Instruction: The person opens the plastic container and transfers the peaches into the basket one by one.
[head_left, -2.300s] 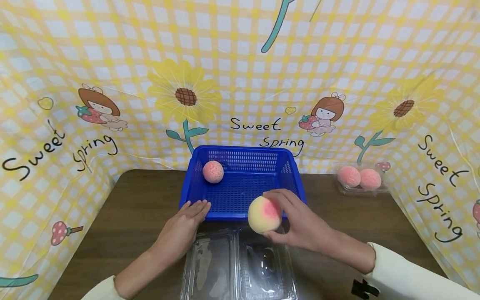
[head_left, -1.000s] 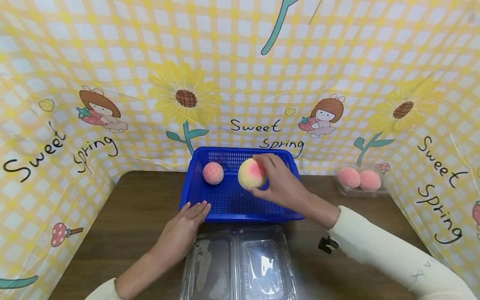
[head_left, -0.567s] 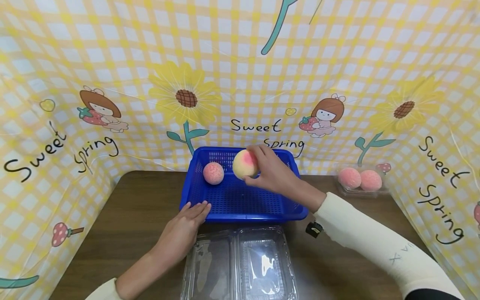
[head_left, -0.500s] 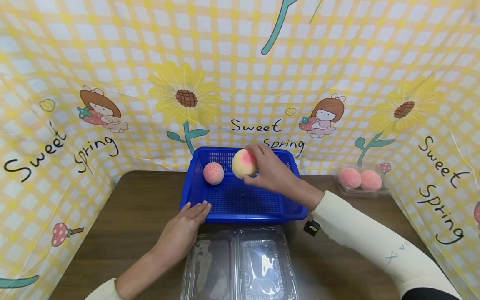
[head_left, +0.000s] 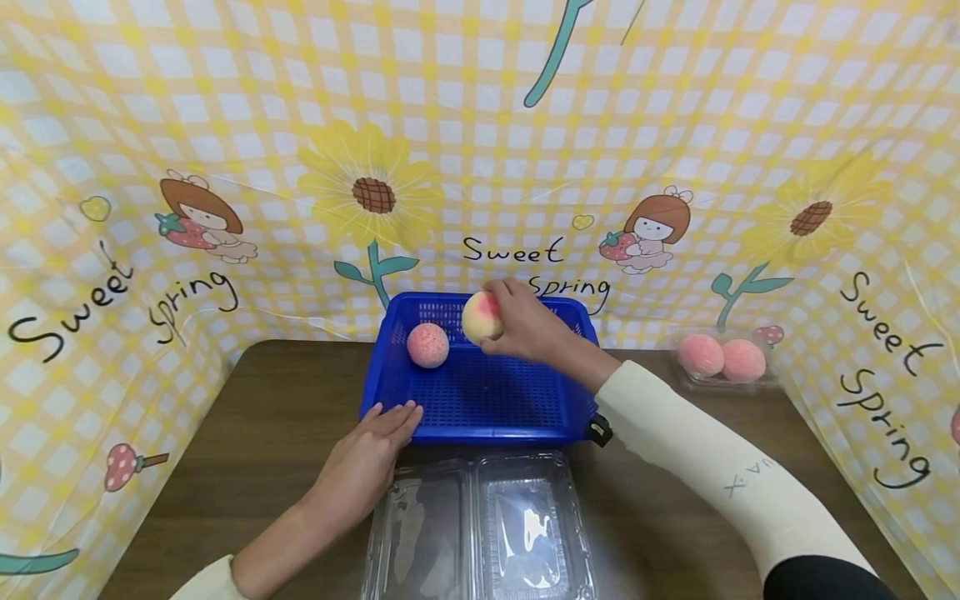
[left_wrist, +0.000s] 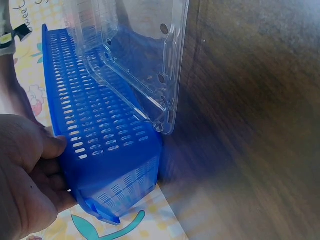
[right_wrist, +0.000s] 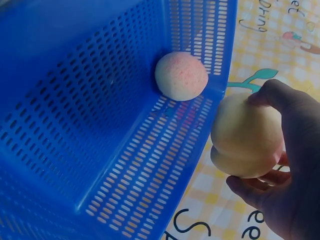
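Observation:
My right hand (head_left: 521,321) holds a pale yellow peach (head_left: 481,317) with a pink blush, fingers and thumb round its side. The peach is at the back rim of a blue plastic basket (head_left: 487,435); in the right wrist view the held peach (right_wrist: 247,135) overlaps the outside of the basket wall. A speckled pink peach (head_left: 428,346) lies in the basket's back left corner. My left hand (head_left: 363,458) grips the basket's front left corner. In the left wrist view its thumb (left_wrist: 52,146) lies on the outer wall and the fingers reach over the rim.
An open clear plastic clamshell box (head_left: 476,533) lies in front of the basket. At the right back, a clear box (head_left: 720,382) holds two pink peaches (head_left: 701,355). The brown wooden table (head_left: 247,433) meets a yellow checked cloth (head_left: 480,167) behind.
My right hand has carried the yellow peach from above the basket's front edge, back and left across the basket to the back rim. The left hand and basket stay still.

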